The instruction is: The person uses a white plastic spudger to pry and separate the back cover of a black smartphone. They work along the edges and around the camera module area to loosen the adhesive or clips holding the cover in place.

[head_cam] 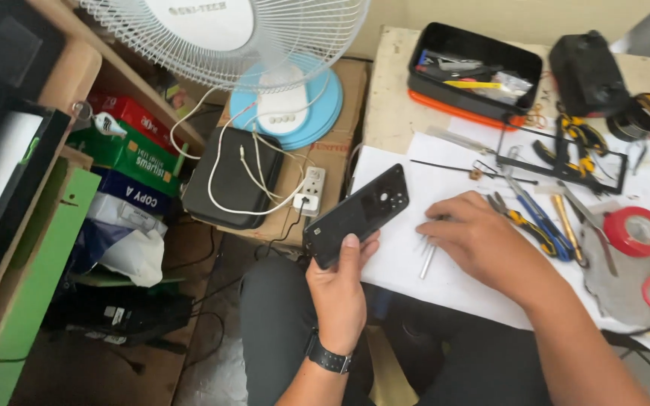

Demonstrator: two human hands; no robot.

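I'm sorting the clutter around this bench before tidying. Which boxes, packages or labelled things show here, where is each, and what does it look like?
Red box: top of the stack on the left shelf, flat, rectangular.
Green box: under the red one, flat, pale lettering.
Blue box: bottom of the stack, white lettering.
Cardboard box: under the fan, brown, red print.
Fan badge: white round centre, grey lettering.
Black phone: in the left hand, rear side showing.

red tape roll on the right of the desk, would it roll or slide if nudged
The red tape roll lies flat on its side, so a nudge would probably slide it, not roll it. Being a hollow ring, it likely lifts easily. Tools beside it may block sliding.
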